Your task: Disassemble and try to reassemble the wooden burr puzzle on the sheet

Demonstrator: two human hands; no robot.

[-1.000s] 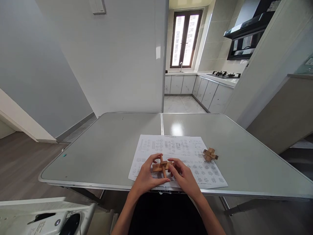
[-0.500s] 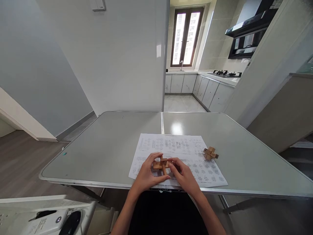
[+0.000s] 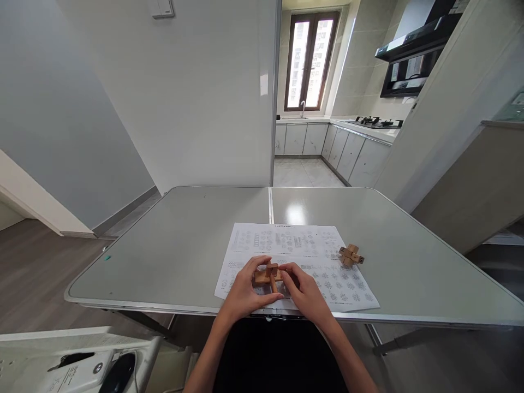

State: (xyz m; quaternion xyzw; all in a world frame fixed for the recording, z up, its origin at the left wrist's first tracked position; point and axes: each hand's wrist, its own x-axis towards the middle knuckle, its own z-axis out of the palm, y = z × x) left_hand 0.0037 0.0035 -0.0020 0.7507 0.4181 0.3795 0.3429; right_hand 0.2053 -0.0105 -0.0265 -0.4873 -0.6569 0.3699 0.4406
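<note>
Between my two hands is a wooden burr puzzle, made of several interlocking brown sticks. My left hand curls round its left side, with the thumb along the near end and the fingers at the far end. From the right, my right hand pinches the puzzle with thumb and fingertips. Beneath both hands lies a printed sheet covered in small diagrams. A second wooden puzzle, joined into a cross shape, sits on the sheet's right edge.
The grey folding table has a metal rim and a centre seam. A small green bit lies near its left edge. At lower left stands a white container with a white box and a black object.
The upper wooden stick in the puzzle looks slightly shifted or turned between my fingers. Both hands keep nearly the same hold. The whole view has moved slightly.
</note>
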